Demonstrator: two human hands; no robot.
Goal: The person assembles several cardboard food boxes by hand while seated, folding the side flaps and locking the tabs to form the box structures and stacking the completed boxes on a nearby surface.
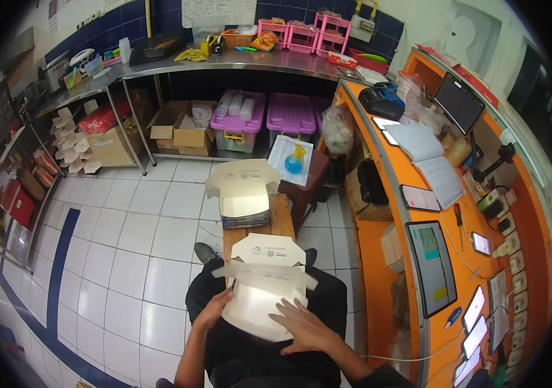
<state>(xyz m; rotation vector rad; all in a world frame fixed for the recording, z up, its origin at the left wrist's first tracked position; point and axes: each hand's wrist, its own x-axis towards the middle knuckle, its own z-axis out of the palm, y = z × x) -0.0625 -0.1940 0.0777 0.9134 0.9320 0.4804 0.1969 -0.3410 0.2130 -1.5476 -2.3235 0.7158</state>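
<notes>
A white cardboard food box (256, 307), unfolded with its flaps spread, lies across my lap. My left hand (213, 310) has its fingers closed at the left edge of the box. A small dark thin thing shows by those fingertips; what it is, I cannot make out. My right hand (303, 328) lies flat on the box's right side, fingers spread. Just beyond, another pale box flap (267, 248) with print on it rests on the wooden bench (280, 216). Farther along the bench stands a stack of flattened boxes (245, 218), the top one with its lid raised.
An orange counter (379, 158) runs along my right, carrying a tablet (432, 268), several phones and an open notebook (426, 158). A blue spray bottle (295, 160) stands beyond the bench. Purple-lidded bins (237, 123) sit under the steel table (243, 61); white tiles (159, 281) cover the floor.
</notes>
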